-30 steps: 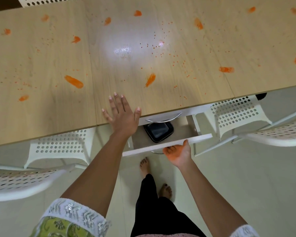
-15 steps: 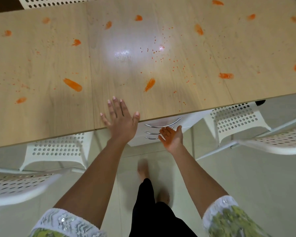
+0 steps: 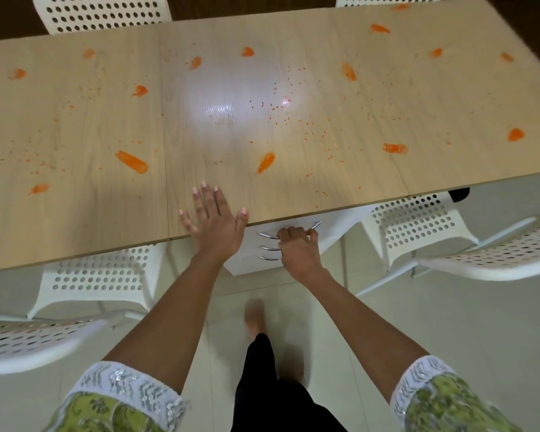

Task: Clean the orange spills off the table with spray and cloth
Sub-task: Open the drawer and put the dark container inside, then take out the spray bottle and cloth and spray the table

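Clearly, nothing has been wiped yet.
Orange spills: thick smears and fine specks lie scattered over the whole table; about 12 larger streaks show, among them 1 near the middle and 1 toward the right. They look pasty and matte, none thinned or streaked by wiping.
Spray and cloth: neither shows anywhere in view, so where they are cannot be told.
Just changed: 1 second ago a lower drawer stood pulled out with a dark object inside; half a second ago it was closed again and the right hand was open against the handles. Now that hand has moved up to the top handle.
Meaning for the task: this reads as a hunt for the supplies, 1 drawer checked and given up, the next about to be tried. Cleaning itself is at 0.
Right hand: fingers curled over the top handle of the white drawer unit under the table edge, gripping it; the 3 drawers look closed.
Left hand: flat on the table's near edge, fingers spread, holding nothing, likely bracing.
Surroundings: white perforated chairs are tucked in on both sides and across the far edge.
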